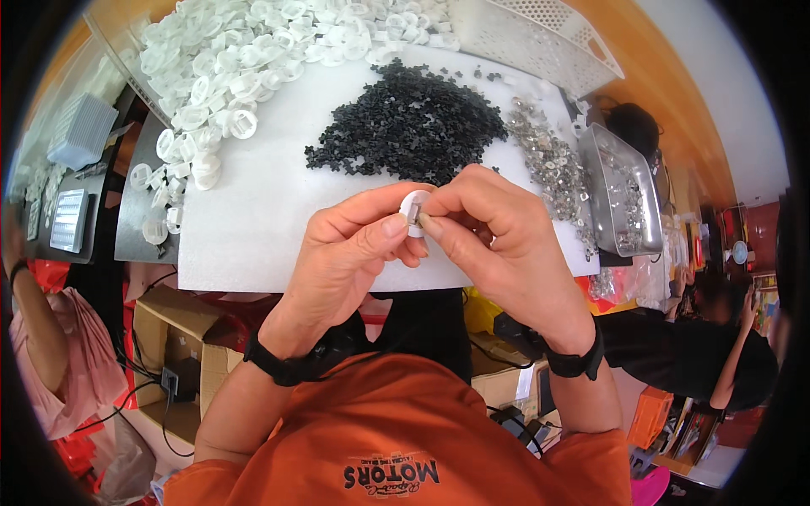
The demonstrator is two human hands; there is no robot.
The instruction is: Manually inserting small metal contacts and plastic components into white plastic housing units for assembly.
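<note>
I've got the round white cap (413, 205) pinched in my left hand (354, 253) just above the white mat's (253, 228) near edge, my right hand (498, 236) closed on a small metal piece (417, 216) at its rim, so I'd press it in square, gently

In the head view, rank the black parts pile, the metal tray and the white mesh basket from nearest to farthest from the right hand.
From the right hand:
1. Black parts pile, just beyond the hand on the white mat.
2. Metal tray, off to the right at the mat's edge.
3. White mesh basket, far back at the top right.
</note>
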